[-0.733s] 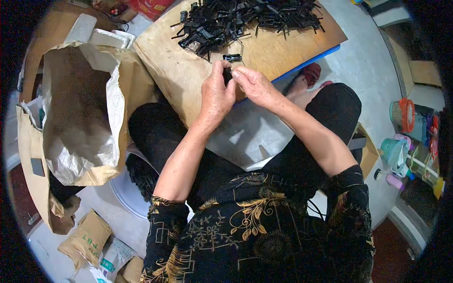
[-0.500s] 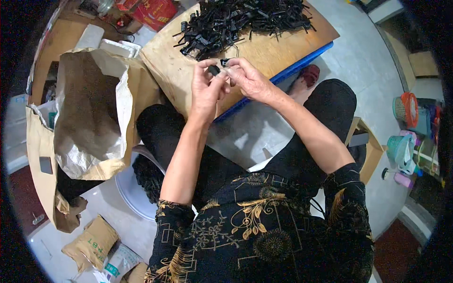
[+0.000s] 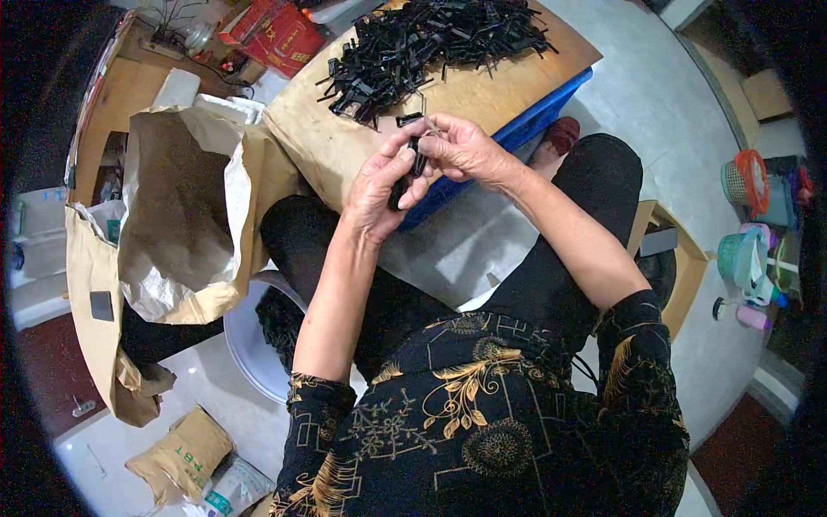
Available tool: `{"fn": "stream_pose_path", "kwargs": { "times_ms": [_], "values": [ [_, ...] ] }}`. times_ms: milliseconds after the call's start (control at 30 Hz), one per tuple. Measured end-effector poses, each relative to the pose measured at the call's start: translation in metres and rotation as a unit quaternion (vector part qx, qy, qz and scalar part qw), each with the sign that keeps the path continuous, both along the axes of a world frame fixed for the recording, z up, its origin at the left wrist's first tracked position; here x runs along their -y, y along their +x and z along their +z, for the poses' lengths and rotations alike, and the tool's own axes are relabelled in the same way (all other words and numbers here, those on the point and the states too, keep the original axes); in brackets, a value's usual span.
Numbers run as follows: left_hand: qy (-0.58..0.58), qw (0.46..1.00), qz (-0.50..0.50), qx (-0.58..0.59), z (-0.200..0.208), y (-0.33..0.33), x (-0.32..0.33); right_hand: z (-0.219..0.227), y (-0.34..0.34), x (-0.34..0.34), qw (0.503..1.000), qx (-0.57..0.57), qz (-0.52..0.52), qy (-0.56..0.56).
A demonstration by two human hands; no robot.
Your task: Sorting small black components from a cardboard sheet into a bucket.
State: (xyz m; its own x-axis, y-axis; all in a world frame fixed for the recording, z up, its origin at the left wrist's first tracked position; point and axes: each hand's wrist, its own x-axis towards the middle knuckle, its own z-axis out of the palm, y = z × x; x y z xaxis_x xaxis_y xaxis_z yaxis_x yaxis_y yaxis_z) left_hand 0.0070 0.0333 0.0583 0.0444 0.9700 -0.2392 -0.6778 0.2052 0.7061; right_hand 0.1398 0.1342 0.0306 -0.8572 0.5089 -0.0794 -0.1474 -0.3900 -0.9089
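My left hand (image 3: 379, 188) is closed around a small black plastic part (image 3: 418, 160), its dark end showing below the fingers. Against the upper end of that part my right hand (image 3: 468, 152) is pinched, its fingertips touching those of the left. Whether the right fingers hold a separate small piece is hidden. Both hands are over the near edge of a wooden board (image 3: 301, 126). Just beyond the fingertips lies another black plastic piece (image 3: 409, 119). Farther back on the board is a large heap of thin black plastic parts (image 3: 431, 53).
An open paper sack (image 3: 245, 215) stands at the left, beside a white tub (image 3: 244, 362) holding black pieces. A blue crate (image 3: 543, 109) supports the board. Filled bags (image 3: 185, 452) lie on the floor at lower left. A cardboard box (image 3: 689, 289) and baskets (image 3: 732, 188) are at right.
My left hand has turned and come slightly nearer, its fingers now wrapped round the black part. The right hand has shifted a little right and nearer. The whole view has tilted slightly.
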Motion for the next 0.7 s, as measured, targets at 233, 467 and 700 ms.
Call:
{"fn": "stream_pose_path", "kwargs": {
  "times_ms": [233,467,700],
  "values": [
    [-0.005,1.0,0.005,-0.025,-0.007,0.0,-0.002,-0.001,0.0,-0.002,1.0,0.006,0.025,0.015],
    [0.005,0.935,-0.033,-0.353,-0.007,-0.001,-0.004,-0.027,-0.01,-0.002,0.993,0.051,-0.034,0.099],
    [-0.052,0.936,0.089,-0.338,-0.034,-0.009,-0.001,-0.004,-0.012,0.015,0.987,0.125,-0.025,-0.095]
  ]
}}
